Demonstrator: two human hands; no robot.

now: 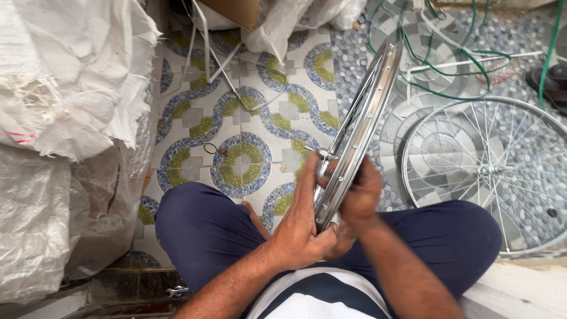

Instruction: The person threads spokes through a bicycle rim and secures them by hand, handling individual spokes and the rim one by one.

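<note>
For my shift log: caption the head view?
Seated person's left hand and right hand grip a spoked wheel rim edge-on over patterned tiles.

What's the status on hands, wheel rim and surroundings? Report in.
Left hand and right hand both grip the wheel rim, held edge-on over the lap. Spoked wheel flat on floor, right. White sacks left.

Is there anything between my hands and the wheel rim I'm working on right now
Nothing visible does. The left hand and right hand both already grip the shiny wheel rim from either side, above the lap. The spoked wheel lies apart on the floor.
</note>
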